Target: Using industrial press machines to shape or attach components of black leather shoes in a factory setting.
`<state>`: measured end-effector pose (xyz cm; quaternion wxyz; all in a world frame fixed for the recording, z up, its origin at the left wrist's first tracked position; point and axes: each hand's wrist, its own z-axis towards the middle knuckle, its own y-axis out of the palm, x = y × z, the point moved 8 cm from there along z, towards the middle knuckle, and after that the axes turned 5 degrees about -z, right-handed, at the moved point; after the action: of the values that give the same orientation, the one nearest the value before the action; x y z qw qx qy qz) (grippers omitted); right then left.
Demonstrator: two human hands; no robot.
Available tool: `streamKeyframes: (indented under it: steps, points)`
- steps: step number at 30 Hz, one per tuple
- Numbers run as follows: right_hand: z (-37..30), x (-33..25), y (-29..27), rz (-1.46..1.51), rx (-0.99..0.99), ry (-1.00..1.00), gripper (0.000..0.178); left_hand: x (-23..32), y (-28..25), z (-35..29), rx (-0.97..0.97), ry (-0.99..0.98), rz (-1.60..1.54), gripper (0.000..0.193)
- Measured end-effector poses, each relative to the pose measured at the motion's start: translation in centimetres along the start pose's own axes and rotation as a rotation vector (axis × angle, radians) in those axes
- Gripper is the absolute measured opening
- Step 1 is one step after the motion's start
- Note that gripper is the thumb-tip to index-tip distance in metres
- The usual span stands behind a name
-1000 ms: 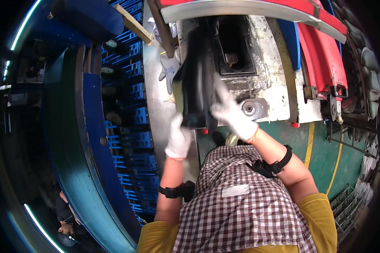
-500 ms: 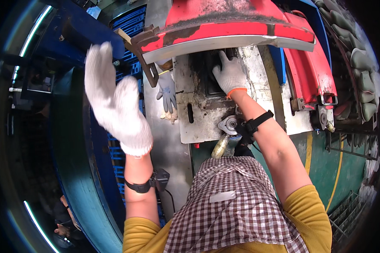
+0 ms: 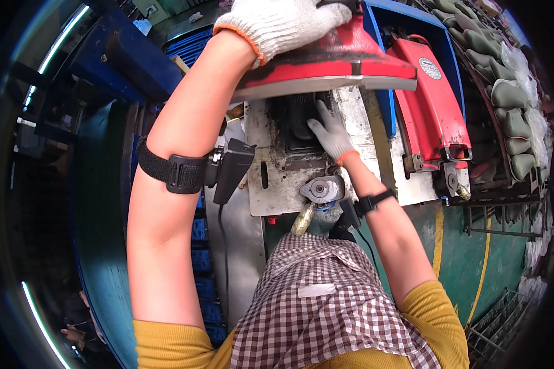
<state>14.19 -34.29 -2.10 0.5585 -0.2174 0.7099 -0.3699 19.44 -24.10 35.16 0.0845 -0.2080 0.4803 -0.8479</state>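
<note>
Left hand (image 3: 286,29) was at top centre, over red lid (image 3: 378,64); grip couldn't be told, hand cut by frame edge. Right hand (image 3: 333,134), just above centre, was at the black piece's (image 3: 300,117) right side, thumb and fingers spread wide. Black piece lay upper centre, over metal plate (image 3: 360,114). Second red lid (image 3: 428,101): upper right.

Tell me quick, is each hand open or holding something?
Left hand: at the red lid; grip unclear.
Right hand: open, by the black piece.

Stained pale worktop (image 3: 280,192), black piece (image 3: 300,117) on top, grey fitting (image 3: 321,190) near edge
</note>
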Motion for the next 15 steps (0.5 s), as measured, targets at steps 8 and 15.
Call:
streamKeyframes:
  steps: [8, 15]
  points:
    - [-19.1, 8.8, -3.3, 0.425, 0.062, 0.153, 0.028, -0.4, 7.8, -4.9, -0.620, -0.319, -0.255, 0.038]
    - [-24.5, 8.5, 5.3, 0.441, -0.649, -0.094, 0.041, 0.6, 18.4, -12.2, -0.699, -0.265, -0.261, 0.039]
